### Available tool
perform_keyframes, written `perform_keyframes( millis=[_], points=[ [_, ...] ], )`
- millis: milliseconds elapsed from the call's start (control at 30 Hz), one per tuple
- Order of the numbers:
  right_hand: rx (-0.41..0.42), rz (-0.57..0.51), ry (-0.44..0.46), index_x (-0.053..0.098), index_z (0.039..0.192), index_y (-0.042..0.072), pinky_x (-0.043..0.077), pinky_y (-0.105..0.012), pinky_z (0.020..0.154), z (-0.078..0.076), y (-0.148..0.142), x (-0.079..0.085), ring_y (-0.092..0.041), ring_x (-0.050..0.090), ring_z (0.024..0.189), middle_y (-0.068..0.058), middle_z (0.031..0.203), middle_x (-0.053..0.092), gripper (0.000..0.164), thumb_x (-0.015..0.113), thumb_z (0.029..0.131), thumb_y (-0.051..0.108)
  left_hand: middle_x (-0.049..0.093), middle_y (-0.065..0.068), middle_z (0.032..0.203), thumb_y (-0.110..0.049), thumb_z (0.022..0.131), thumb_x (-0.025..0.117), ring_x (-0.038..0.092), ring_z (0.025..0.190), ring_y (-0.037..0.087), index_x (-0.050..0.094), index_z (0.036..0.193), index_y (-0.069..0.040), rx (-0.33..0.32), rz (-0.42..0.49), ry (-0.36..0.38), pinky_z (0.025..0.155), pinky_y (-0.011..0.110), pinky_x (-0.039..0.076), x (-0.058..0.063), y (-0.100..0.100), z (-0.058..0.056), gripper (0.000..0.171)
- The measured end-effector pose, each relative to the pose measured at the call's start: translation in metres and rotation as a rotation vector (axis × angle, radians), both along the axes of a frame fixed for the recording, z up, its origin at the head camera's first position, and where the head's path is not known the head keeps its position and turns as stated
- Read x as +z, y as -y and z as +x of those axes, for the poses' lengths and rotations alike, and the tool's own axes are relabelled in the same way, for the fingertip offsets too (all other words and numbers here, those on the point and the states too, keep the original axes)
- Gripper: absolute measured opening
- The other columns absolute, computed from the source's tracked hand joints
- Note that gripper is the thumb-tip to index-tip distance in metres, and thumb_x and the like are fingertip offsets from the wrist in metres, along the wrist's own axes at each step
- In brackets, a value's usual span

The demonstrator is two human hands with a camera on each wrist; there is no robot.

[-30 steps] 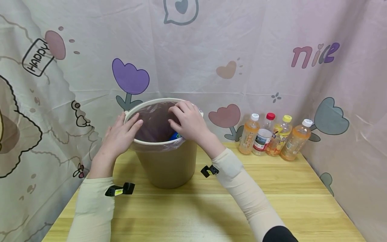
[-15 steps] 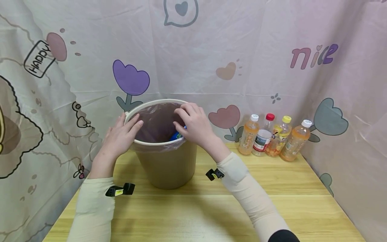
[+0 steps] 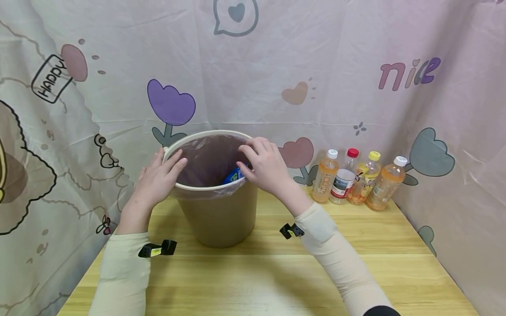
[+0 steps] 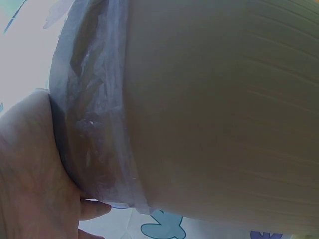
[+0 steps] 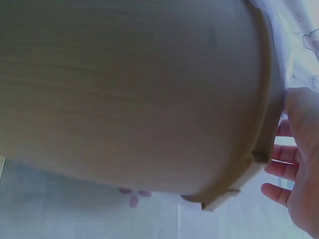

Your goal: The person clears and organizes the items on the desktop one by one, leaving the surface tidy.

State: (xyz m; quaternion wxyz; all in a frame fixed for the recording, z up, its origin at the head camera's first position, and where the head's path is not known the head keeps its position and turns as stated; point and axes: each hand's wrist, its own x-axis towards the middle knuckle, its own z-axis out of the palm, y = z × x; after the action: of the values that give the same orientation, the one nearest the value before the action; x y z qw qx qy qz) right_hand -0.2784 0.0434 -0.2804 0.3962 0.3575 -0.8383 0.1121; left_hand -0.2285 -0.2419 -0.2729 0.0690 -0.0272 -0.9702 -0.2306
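A beige trash bin (image 3: 217, 219) stands on the table, with a clear plastic liner (image 3: 201, 193) folded over the front and left of its rim. My left hand (image 3: 154, 180) rests on the left rim, its fingers fairly straight. In the left wrist view, the left palm (image 4: 35, 169) lies against the liner-covered rim. My right hand (image 3: 265, 164) lies over the right rim, thumb and fingers apart and bent inward. The right wrist view has its fingers (image 5: 284, 169) spread at the rim, where the bin's outer wall (image 5: 164, 99) is largely bare. Inside the bin, a blue thing (image 3: 233, 174) shows, partly hidden by the right hand.
To the right at the back of the table stand several plastic bottles (image 3: 343, 182), with white, red and yellow caps. A printed cloth (image 3: 245, 66) hangs behind and on both sides. The wooden table (image 3: 221, 281) extends in front of the bin.
My right hand has moved rightward from over the bin's opening to its right rim, uncovering more of the blue thing. The left hand and bin have stayed put.
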Motion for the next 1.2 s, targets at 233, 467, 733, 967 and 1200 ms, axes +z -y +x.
perform_keyframes(
  millis=[233,467,733,967,1200],
  points=[
    [-0.031,0.01,0.019,0.065,0.115,0.011,0.046,-0.047,0.094,0.001,-0.016,-0.004,-0.029,0.053,0.118,-0.009,0.118,0.061,0.03,0.061,0.094,0.032,-0.007,0.023,0.163,-0.067,0.098,0.015,-0.005,0.149,0.048,0.019,0.157,-0.022,0.003,0.008,-0.009,0.111,0.075,-0.001,-0.001,0.001,0.0,0.075],
    [-0.079,0.022,0.03,0.065,0.116,0.011,0.047,-0.046,0.091,0.001,-0.032,-0.008,-0.029,0.052,0.117,-0.01,0.119,0.06,0.031,0.061,0.094,0.032,-0.007,0.023,0.162,-0.066,0.098,0.015,-0.005,0.149,0.048,0.018,0.157,-0.022,-0.002,0.007,-0.002,0.111,0.075,0.0,-0.001,0.001,0.0,0.074],
    [-0.082,0.004,0.036,0.063,0.118,0.011,0.045,-0.05,0.091,0.0,-0.05,-0.013,-0.032,0.051,0.117,-0.011,0.119,0.058,0.033,0.062,0.093,0.032,-0.008,0.024,0.162,-0.066,0.099,0.016,-0.006,0.149,0.048,0.018,0.157,-0.022,-0.007,0.012,0.003,0.111,0.075,0.0,0.0,0.001,-0.001,0.073],
    [-0.115,0.008,0.035,0.062,0.116,0.011,0.045,-0.05,0.088,-0.001,-0.068,-0.019,-0.032,0.051,0.116,-0.011,0.119,0.058,0.032,0.063,0.092,0.033,-0.008,0.025,0.162,-0.065,0.099,0.016,-0.006,0.149,0.048,0.019,0.157,-0.021,-0.008,0.017,-0.001,0.111,0.075,0.0,0.0,0.001,0.0,0.073],
    [-0.149,0.001,0.052,0.062,0.117,0.01,0.044,-0.053,0.088,-0.004,-0.088,-0.028,-0.035,0.051,0.116,-0.014,0.119,0.058,0.034,0.066,0.091,0.031,-0.007,0.025,0.162,-0.065,0.099,0.016,-0.005,0.149,0.048,0.02,0.157,-0.021,-0.008,0.013,-0.003,0.111,0.075,0.0,0.0,0.001,-0.001,0.073]
  ],
)
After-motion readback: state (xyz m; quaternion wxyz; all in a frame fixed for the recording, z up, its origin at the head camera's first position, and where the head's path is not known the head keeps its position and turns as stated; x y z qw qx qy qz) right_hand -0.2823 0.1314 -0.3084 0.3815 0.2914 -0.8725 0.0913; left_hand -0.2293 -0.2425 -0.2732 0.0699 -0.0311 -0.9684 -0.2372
